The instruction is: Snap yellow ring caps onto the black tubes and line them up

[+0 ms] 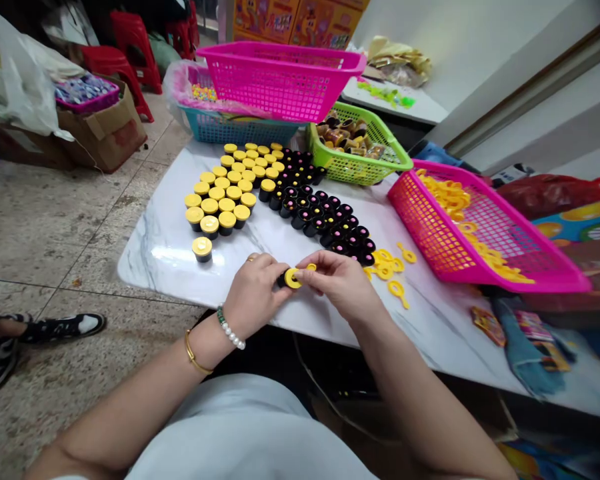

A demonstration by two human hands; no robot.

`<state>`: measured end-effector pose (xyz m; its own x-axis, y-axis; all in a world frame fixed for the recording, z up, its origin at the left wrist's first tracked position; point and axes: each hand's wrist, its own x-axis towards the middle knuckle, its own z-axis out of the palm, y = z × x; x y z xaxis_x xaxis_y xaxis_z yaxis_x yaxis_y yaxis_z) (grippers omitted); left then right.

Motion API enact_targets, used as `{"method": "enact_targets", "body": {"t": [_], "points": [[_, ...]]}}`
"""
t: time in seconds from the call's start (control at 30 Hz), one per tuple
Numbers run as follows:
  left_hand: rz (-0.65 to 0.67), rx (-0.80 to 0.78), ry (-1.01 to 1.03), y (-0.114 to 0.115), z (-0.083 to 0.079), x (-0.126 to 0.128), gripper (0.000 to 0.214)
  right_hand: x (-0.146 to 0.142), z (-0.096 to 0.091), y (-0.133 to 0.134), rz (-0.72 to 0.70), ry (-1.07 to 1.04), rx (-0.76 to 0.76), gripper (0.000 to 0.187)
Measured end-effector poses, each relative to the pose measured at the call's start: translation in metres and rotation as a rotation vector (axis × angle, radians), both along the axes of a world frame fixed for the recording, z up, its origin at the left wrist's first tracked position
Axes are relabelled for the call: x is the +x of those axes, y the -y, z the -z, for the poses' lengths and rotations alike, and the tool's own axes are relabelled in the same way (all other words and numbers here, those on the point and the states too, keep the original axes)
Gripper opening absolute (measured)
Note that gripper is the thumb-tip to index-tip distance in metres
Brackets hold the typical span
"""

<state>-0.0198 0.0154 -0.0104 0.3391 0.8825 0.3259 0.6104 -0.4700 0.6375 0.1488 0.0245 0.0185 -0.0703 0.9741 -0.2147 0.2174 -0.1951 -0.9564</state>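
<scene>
My left hand [254,293] pinches a small black cup [281,279] over the table's front edge. My right hand [341,280] has thumb and fingers closed on a yellow ring piece with a short handle [293,278], its ring against the cup's mouth. Several loose yellow ring pieces [396,289] lie just right of my right hand. Beyond my hands stand rows of open black cups [325,212] with pink or yellow dots inside. To their left are black cups with yellow lids [227,205], one of them [202,249] set apart in front.
A pink basket of yellow ring pieces [480,257] sits at the right, a green basket [350,171] behind the cups. A pink basket [280,87] rests on a blue one [235,130] at the back. Someone's shoe [70,327] shows on the floor at left.
</scene>
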Motion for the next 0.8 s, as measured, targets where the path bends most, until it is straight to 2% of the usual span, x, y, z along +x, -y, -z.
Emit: {"method": "enact_targets", "body": {"t": [0.2,0.3,0.4,0.5,0.57,0.63,0.7,0.8], "points": [[0.002,-0.072,-0.101,0.0,-0.005,0.001,0.015,-0.002,0.004,-0.003,-0.006,-0.058,0.016,0.033],[-0.014,-0.185,-0.105,0.0,-0.012,0.002,0.014,-0.005,0.006,-0.001,0.017,-0.088,-0.025,0.038],[0.023,-0.387,0.02,0.0,-0.022,0.0,0.01,-0.006,0.006,0.001,0.022,-0.074,-0.022,0.039],[0.08,-0.652,0.269,-0.003,-0.027,-0.002,0.017,-0.006,0.006,0.003,-0.009,-0.03,-0.004,0.037],[0.06,-0.81,0.393,-0.009,-0.027,-0.001,0.023,-0.005,0.007,0.004,-0.019,-0.036,-0.018,0.036],[0.042,-0.902,0.442,-0.014,-0.025,0.0,0.025,-0.005,0.01,0.004,-0.005,-0.069,-0.035,0.035],[0.058,-0.891,0.439,-0.014,-0.023,0.0,0.024,-0.006,0.013,0.004,0.016,-0.096,-0.038,0.036],[0.035,-0.651,0.381,-0.005,-0.018,0.0,0.014,-0.007,0.017,0.005,0.041,-0.109,-0.022,0.035]]}}
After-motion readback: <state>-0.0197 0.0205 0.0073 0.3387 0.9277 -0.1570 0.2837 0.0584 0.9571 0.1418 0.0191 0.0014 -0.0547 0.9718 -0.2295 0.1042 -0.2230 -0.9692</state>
